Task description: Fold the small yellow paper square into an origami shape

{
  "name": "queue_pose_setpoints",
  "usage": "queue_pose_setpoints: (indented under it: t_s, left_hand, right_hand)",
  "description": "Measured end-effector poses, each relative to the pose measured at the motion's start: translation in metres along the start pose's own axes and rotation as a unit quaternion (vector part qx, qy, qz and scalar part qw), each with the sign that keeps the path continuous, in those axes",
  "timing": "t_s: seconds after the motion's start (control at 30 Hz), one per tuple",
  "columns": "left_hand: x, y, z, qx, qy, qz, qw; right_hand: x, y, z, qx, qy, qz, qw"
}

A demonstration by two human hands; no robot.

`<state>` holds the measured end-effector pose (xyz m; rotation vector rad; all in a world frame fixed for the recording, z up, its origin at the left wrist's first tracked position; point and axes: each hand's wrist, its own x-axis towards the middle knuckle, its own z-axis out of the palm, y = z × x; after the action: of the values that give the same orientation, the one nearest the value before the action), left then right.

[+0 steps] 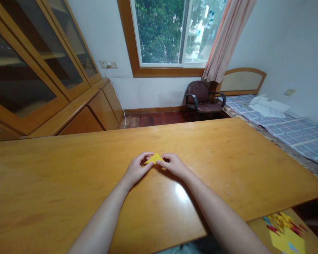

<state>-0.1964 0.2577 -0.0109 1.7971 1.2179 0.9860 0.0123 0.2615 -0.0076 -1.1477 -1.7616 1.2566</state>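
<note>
Right at the middle of the surface [69,183] lies the paper [154,158], a small yellow triangle folded flat. Its point faces away from the person and its long edge runs left to right, crosswise to both forearms. It sits exactly between the two hands, so neither is nearer; each meets it from its own side.

The left hand [136,168] comes in from the left, and its grip is closed on the left corner, thumb and forefinger together at the edge. The right hand [175,165] mirrors it, its grip closed on the right corner with the fingers curled down over the near edge. Whether the fingertips pinch the paper up or press it flat onto the wood cannot be told, since the knuckles hide the lower edge. Only the peak and part of the upper face show between the hands.

Around them the surface is bare, glossy wood with a light patch just in front of the right wrist. Well apart, past the near right corner and lower down, a heap of paper pieces [282,222] in yellow, red and blue lies on a yellow sheet. Beyond the far edge stand a chair [201,97] and, to the right, a bed [294,127] with a checked cover. A cabinet [42,77] with glass doors lines the left wall, and a window [172,31] with a pink curtain [228,35] faces the person.
</note>
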Motion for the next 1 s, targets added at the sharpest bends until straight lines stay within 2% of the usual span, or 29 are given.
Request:
queue_pose_setpoints:
  t_s: [0.33,0.6,1.0]
  left_hand:
    - [0.0001,-0.0021,0.0008,-0.011,-0.006,0.001,1.0]
    - [0.0002,0.0042,0.0006,0.004,-0.002,0.013,1.0]
    - [0.0023,-0.0011,-0.0001,-0.005,-0.004,0.003,1.0]
  right_hand:
    - [-0.0013,-0.0053,0.0019,-0.05,-0.032,-0.02,0.998]
    - [-0.0017,-0.0057,0.0023,-0.112,-0.041,-0.043,0.992]
    - [-0.0011,-0.0051,0.0013,-0.112,-0.047,-0.046,0.992]
